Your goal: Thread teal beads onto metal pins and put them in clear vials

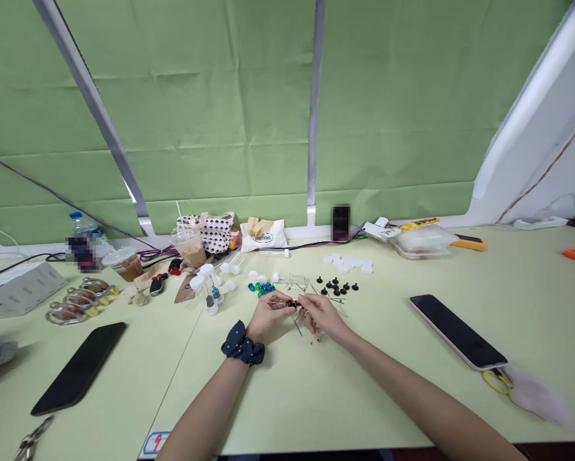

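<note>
My left hand [268,312], with a dark blue scrunchie [242,344] on its wrist, and my right hand [319,315] meet over the pale green table [316,384]. Both pinch a small black part [293,304] on a thin metal pin between their fingertips. Just beyond the hands lie several black caps [336,286], green and blue beads [263,289], thin metal pins [299,282] and white caps [349,262]. Small clear vials with white lids [209,288] stand to the left of the beads.
A dark phone [80,366] lies at the left, another phone [457,331] at the right with a yellow ring and pale fluff. Drink cups [187,243], a water bottle, bags, cables and a white box [21,288] line the back edge. Scissors lie at bottom left.
</note>
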Motion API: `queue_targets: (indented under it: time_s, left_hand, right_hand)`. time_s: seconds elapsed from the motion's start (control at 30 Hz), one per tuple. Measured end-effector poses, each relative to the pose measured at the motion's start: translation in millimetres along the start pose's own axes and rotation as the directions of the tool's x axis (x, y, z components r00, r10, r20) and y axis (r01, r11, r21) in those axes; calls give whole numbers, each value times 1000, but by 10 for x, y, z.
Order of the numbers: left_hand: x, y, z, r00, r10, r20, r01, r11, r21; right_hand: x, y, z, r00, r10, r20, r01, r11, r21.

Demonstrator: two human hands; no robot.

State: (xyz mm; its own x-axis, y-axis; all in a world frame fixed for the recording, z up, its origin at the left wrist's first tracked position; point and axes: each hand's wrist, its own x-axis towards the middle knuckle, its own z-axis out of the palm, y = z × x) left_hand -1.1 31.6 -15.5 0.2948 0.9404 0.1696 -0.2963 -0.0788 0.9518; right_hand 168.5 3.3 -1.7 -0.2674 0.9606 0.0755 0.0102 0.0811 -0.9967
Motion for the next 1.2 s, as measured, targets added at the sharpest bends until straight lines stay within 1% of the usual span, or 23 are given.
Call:
queue_targets:
  time_s: [0.1,0.2,0.3,0.5,0.63,0.7,0.83,1.0,1.2]
  left_hand:
    - [5,2,1,999,7,-34,-8,999,-32]
    - [11,-6,-6,1000,-10,-24,9,999,-41]
    - [11,-15,-11,1000,-22,8,23,999,-29]
    - [7,-18,-8,999,3,32,-2,1000,-29]
    - [10,-16,7,997,24,72,-20,998,-55]
    - [8,-13,12,996,14,93,-8,998,-64]
    - [1,-7,15,993,-16,115,23,998,-61]
    - [3,-9,3,997,-40,72,43,998,-43]
    - [13,-3,-28,998,-45,39,48,996,-70]
  right_hand:
    - [-5,0,-1,993,-116,-19,116,993,-8]
    - [26,48,-24,986,-155,-53,151,986,-73]
    - [57,91,-39,984,-159,-79,152,985,-87]
    - [23,33,-10,983,-182,25,181,983,42]
    - [27,33,-20,986,-162,26,157,979,131]
    - [43,55,-33,989,-146,26,141,978,152]
    - [66,94,-47,991,-136,16,132,981,144]
    - [66,86,-56,988,-153,5,152,984,89]
    - [71,54,-86,980,-184,70,180,982,65]
